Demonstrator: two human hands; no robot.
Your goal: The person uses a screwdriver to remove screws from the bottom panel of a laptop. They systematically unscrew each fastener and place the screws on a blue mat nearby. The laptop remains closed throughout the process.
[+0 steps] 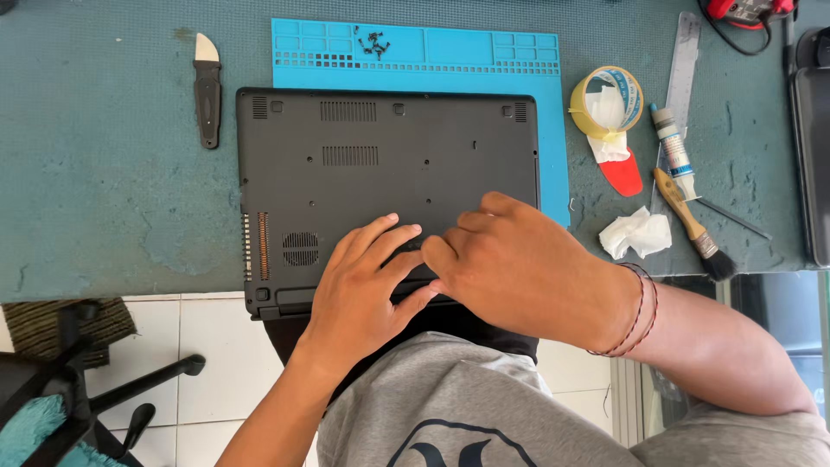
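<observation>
Laptop (380, 164), dark grey, lies underside up with vents showing, left hand (367, 277) and right hand (510, 264) pressing flat, gripping nothing.

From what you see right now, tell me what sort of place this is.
Probably an electronics repair bench. A laptop lies bottom-up on a blue work mat, with loose screws in the mat's tray. Both hands, left hand and right hand, press on its near edge, and a brush lies nearby.
</observation>
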